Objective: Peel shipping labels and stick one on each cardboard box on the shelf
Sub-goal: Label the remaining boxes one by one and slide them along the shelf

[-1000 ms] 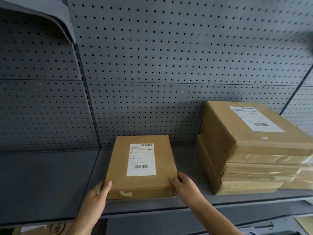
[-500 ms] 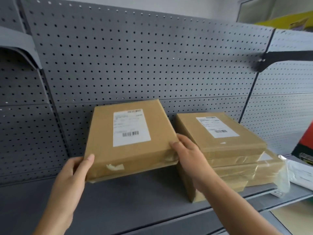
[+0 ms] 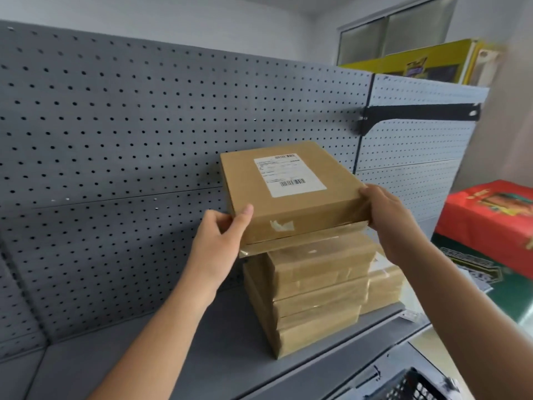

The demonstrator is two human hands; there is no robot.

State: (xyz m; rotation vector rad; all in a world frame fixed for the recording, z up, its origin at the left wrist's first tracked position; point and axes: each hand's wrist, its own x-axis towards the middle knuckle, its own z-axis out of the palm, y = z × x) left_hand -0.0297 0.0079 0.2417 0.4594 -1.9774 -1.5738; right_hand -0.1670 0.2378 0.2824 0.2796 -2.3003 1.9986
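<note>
Here, I had the labelled cardboard box point(image 3: 317, 207) between both hands, over the stack of brown boxes point(image 3: 317, 295) at the right of the shelf point(image 3: 202, 356). My left hand point(image 3: 222, 235) gripped its near left corner, thumb pressed on the near face and fingers curled round the left side. My right hand point(image 3: 389, 209) clamped the near right corner, thumb on the top edge. The white shipping label point(image 3: 290, 176) lay flat on the box's top face, toward the far side and apart from either hand. A scrap of tape point(image 3: 281, 225) sat on the near face between my hands. Whether the box's underside touched the top of the stack I could not tell. Grey pegboard point(image 3: 144, 140) stood behind, and a red carton point(image 3: 490, 217) lay at the right.
</note>
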